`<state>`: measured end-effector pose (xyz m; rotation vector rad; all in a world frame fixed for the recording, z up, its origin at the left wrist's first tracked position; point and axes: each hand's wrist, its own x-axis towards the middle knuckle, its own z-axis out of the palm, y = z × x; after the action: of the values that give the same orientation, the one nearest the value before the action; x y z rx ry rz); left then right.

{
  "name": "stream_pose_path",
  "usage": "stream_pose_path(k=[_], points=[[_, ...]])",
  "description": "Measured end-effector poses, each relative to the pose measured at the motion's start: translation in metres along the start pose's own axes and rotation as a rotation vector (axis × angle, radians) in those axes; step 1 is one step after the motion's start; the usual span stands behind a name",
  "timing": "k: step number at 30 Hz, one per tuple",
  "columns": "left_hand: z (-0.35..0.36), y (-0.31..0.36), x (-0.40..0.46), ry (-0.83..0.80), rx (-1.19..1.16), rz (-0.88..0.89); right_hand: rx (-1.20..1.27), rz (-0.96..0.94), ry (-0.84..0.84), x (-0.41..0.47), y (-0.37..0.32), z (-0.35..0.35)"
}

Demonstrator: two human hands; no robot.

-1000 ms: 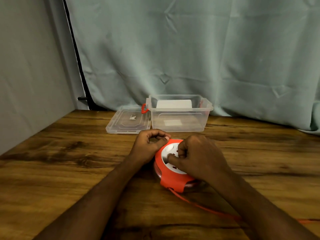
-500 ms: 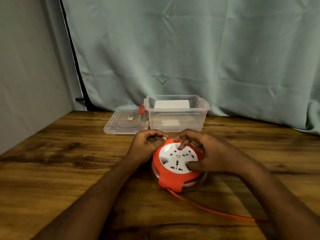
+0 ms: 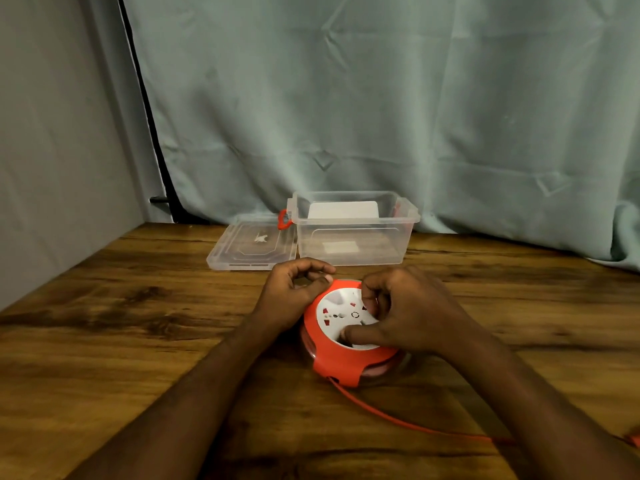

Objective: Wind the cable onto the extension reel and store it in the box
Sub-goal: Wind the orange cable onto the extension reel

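While lying flat on the table, reel (image 3: pixel 349 337): round, orange plastic shell around a white socket face with small red-edged slots; near the front middle, just before the box.
Cable (image 3: pixel 398 419): thin, orange, smooth; leaves the reel's near edge, runs right along the wood and passes under the right forearm.
Right hand (image 3: pixel 412 311): curled over the reel's right side, thumb and fingertips pressed on the white face, gripping it.
Left hand (image 3: pixel 294 292): loosely closed against the reel's far-left rim, thumb tip touching the orange edge; whether clamped on anything, cannot tell.
Box (image 3: pixel 353 251): clear plastic, rectangular, rounded corners, open on top, orange latch on its left end, white label on the far wall.
Lid (image 3: pixel 251 245): clear, flat, ribbed, lying touching the box's left side.
Table (image 3: pixel 121 323): dark wood grain, glossy.
Curtain (image 3: pixel 381 98): pale green cloth, creased, hanging behind.
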<state>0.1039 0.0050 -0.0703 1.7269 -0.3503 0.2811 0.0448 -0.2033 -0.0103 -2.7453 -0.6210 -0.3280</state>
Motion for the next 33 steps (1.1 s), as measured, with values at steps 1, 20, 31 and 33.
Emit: stream_pose_path(k=[1,20,31,33], points=[[0.0,0.0,0.0,-0.004,-0.001,0.003,-0.008,-0.001,0.018,0.0,0.0,0.001],[0.0,0.004,-0.002,-0.002,0.024,0.012,-0.056,0.055,0.163,0.005,-0.013,0.027],[0.0,0.006,-0.002,-0.003,0.026,0.004,0.11,-0.076,-0.153,0.003,0.02,-0.009],[0.0,0.006,-0.002,0.001,0.032,0.012,0.174,-0.062,-0.179,0.003,0.022,-0.009]])
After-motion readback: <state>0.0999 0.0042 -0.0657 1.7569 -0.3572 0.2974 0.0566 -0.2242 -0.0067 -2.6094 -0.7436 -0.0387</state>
